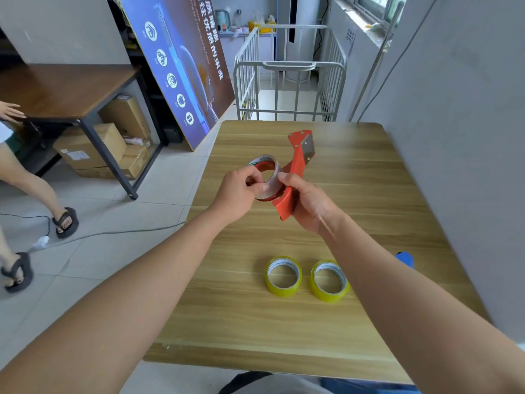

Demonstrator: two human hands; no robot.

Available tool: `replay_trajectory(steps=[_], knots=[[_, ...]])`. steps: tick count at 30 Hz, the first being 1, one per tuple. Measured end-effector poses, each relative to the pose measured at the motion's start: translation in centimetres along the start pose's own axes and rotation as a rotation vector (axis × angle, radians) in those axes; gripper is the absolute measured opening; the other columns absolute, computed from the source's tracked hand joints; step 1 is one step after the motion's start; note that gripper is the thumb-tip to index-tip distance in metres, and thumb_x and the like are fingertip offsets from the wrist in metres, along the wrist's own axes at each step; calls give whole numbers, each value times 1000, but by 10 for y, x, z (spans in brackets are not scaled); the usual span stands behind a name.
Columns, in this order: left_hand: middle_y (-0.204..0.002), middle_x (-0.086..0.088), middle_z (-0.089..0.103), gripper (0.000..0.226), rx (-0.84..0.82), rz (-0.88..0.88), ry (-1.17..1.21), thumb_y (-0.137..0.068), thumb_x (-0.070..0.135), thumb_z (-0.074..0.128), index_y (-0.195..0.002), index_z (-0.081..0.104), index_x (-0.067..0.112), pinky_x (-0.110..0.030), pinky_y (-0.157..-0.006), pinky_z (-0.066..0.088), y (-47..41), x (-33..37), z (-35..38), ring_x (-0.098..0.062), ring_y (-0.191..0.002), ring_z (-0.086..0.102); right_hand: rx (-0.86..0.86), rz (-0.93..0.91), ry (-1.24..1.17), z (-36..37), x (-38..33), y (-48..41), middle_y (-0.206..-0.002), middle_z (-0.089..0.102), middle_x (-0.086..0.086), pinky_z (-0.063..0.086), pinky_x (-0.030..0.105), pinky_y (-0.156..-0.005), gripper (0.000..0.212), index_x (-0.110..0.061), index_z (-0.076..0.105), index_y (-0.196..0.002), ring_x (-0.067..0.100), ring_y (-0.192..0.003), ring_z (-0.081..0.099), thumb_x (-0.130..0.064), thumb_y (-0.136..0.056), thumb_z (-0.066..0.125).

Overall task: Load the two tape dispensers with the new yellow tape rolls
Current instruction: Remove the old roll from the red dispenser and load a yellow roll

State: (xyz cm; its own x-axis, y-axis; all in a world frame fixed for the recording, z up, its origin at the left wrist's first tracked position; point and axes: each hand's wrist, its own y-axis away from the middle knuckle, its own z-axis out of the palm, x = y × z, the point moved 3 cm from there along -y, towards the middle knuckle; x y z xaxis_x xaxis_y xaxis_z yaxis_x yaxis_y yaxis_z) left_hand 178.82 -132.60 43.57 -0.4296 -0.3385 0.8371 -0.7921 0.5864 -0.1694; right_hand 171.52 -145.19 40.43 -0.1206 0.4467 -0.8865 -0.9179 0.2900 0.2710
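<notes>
1. We see the red tape dispenser (295,177) held up above the wooden table (369,194), its metal blade end pointing away from us and its handle end toward us.
2. Our right hand (308,204) is closed around the handle, with the thumb resting on the rim of the roll mounted in it.
3. That mounted roll (268,169) looks nearly used up: a thin, pale, see-through ring with a printed core, sitting at the left side of the dispenser.
4. Our left hand (241,189) is pinched on the near left edge of this roll, fingers curled over its rim.
5. The two new yellow tape rolls (283,276) lie flat on the table, closer to us than the hands; they sit side by side, near each other but apart, both untouched.
6. A blue object (404,258) peeks out past our right forearm at the table's right side; most of it is hidden, so we cannot tell what it is.
7. On the left, beyond the table, another person's legs in black sandals (66,221) stand on the tiled floor, beside a dark desk (65,89) with cardboard boxes (93,146) under it.
8. A tall printed poster (184,66) leans behind that desk, and a white metal railing (289,89) stands past the table's far edge.
</notes>
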Motion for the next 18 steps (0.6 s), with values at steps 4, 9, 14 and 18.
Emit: replay_trajectory(steps=[4,9,14,18], knots=[[-59,4,47,18,88,-49,81,-83,11,64,-69,52,14,-11,-48,30,-2,-3,3,-8,-54,39,140,-19,149,-7,1,-1,-95,72,13,59,33,-67,36,-3,66,-105,25,-80,70,-22,-75,74],[-66,5,49,26,139,-158,163,-85,14,60,-65,46,22,-11,-50,34,-10,-31,-7,-8,-59,41,303,42,229,-29,13,5,-93,71,14,57,30,-60,77,3,56,-117,22,-69,71,-31,-54,85],[-66,5,48,15,-27,-198,-57,-82,6,62,-72,51,13,-26,-60,34,4,-88,17,-16,-66,43,401,65,275,-36,28,9,-112,67,16,54,28,-63,100,-1,52,-121,26,-89,70,-46,-37,81],[-79,-5,55,13,-205,-189,-236,-81,5,63,-76,52,12,-26,-57,33,16,-133,41,-21,-72,47,437,97,274,-39,36,11,-108,68,14,57,32,-69,98,-1,54,-120,24,-85,69,-45,-36,82]])
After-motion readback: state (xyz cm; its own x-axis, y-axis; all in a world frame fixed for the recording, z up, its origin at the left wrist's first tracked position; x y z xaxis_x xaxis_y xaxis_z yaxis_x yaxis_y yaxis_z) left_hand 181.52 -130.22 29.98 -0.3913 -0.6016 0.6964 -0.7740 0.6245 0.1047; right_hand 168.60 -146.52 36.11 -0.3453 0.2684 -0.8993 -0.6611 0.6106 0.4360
